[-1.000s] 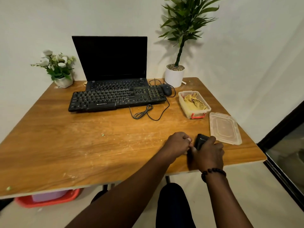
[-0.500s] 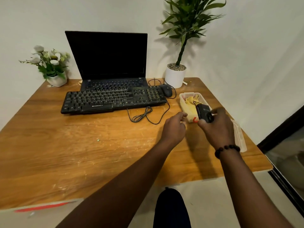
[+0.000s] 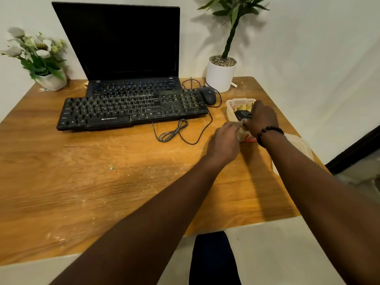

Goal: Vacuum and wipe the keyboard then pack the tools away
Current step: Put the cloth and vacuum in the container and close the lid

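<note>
- Surface [image 3: 102,182]: wooden top filling most of the frame; near edge runs along the lower frame, right edge slants from upper right towards the lower right. Wide bare stretch across centre and lower left, with pale scuffs and a small green speck [image 3: 111,168].
- Keyboard [image 3: 131,112]: black, upper centre, lying across the front of an open laptop [image 3: 123,44] with a dark screen. Its coiled cable [image 3: 174,132] trails onto the bare wood just below it.
- Mouse [image 3: 208,95]: black, just beside the keyboard's right end.
- Container [image 3: 231,110]: clear plastic tub, right of centre, near the right edge of the surface; a red clip shows at its near end; yellow cloth [image 3: 249,105] partly visible inside.
- Small vacuum [image 3: 242,114]: black handheld unit, over the open tub, at or just inside its rim.
- Right hand [image 3: 262,118]: over the tub, fingers curled round the small vacuum; beaded bracelet on the wrist.
- Left hand [image 3: 224,142]: just beside the tub's left wall, fingers extended, tips at the tub rim next to the vacuum; whether they pinch anything cannot be told.
- Lid [image 3: 302,147]: clear, flat, near the right edge, mostly hidden by the right forearm.
- White pot with a green plant [image 3: 221,76], upper right; white flowers in a pot [image 3: 39,58], upper left.
</note>
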